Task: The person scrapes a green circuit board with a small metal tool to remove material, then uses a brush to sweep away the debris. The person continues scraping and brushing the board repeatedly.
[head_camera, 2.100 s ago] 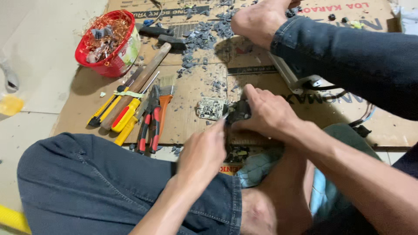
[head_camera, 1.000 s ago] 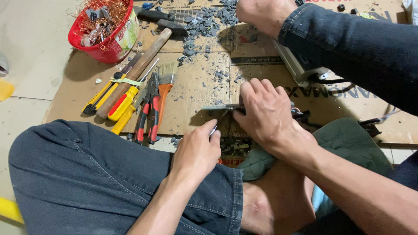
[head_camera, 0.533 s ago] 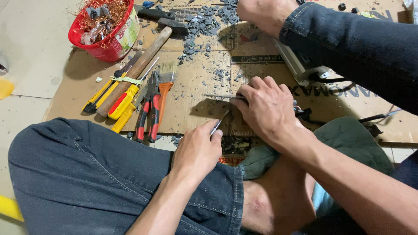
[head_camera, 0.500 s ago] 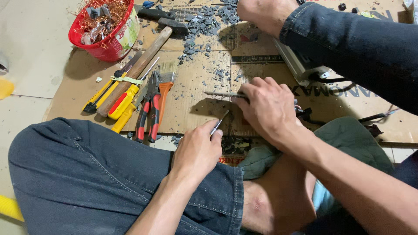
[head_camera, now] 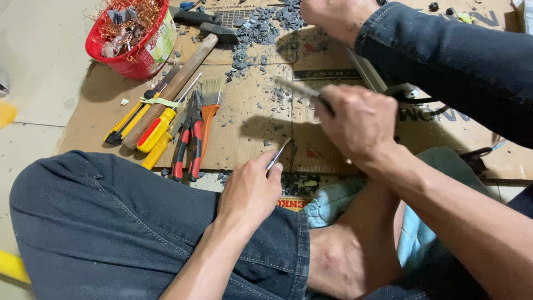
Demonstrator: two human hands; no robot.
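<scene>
since half a second ago the right hand has lifted off the cardboard and risen toward the middle of the frame, carrying its thin grey metal strip with it — the strip is blurred, so the lift looks quick.

largest first: the cardboard sheet on the floor fills the upper half of the frame, littered at upper centre with grey broken chips. a red basket of copper wire sits at upper left. below it, left of centre, lie a wooden-handled hammer, yellow utility knives, red-handled pliers and a small paintbrush. another person's dark sleeve crosses the upper right.

the left hand rests on the knee at lower centre, fingers closed on a slim metal tool whose tip points up at the cardboard edge. the right hand is clamped on the strip.

judging by this, the step in hand is prying or splitting small parts — the next move would call for bringing strip and tool tip back together, steadily, over the cardboard.
</scene>
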